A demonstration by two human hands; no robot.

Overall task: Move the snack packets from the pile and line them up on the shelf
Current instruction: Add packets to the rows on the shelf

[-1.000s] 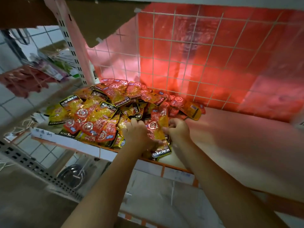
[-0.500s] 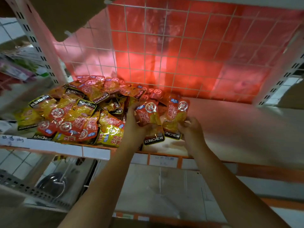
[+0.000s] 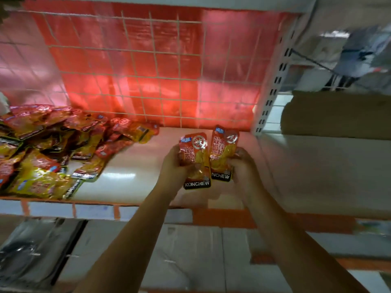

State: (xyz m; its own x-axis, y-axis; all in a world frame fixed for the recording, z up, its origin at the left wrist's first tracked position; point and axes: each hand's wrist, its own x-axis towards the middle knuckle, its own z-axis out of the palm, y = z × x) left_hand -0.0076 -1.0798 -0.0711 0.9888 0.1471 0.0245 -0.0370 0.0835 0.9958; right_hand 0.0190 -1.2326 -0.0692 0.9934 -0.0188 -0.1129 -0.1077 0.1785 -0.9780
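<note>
The left hand (image 3: 175, 166) grips one KONCHEW snack packet (image 3: 195, 161) by its left edge, fingers curled round it. The right hand (image 3: 243, 166) grips a second KONCHEW packet (image 3: 224, 153) by its right edge. Both packets stand upright, side by side and slightly overlapping, held above the bare right part of the white shelf (image 3: 137, 178). The pile of snack packets (image 3: 53, 153) lies well apart on the shelf's left end. Behind stands a wire grid (image 3: 160, 66) over a red backing.
</note>
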